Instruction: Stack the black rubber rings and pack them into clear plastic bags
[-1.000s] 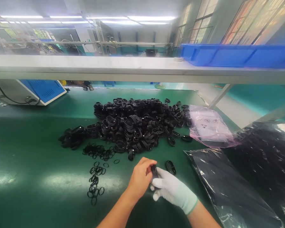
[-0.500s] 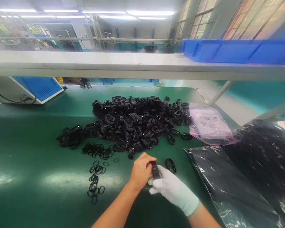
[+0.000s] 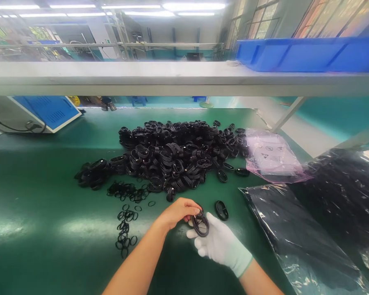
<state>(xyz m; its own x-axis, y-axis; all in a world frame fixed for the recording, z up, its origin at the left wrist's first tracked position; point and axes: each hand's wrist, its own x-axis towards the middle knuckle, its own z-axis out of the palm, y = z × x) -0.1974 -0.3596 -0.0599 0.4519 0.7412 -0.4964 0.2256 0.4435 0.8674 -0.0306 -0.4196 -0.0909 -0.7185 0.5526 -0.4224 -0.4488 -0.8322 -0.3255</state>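
Loose black rings (image 3: 123,190) on bench (image 3: 64,213), left, spread thin, perhaps so single ones stay within reach. Far centre: heap of coiled black cables (image 3: 172,157). Near centre: bare left hand (image 3: 178,213) pinches held coil (image 3: 206,226) by far end, thumb against fingers, likely keeping loops together. Gloved right hand (image 3: 219,241): fingers spread behind coil, perhaps as support; contact unclear. Right: black plastic bag (image 3: 295,233), lying flat.

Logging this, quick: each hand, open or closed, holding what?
Left hand: closed, pinching a coil.
Right hand: open, just behind the coil; whether it touches can't be told.
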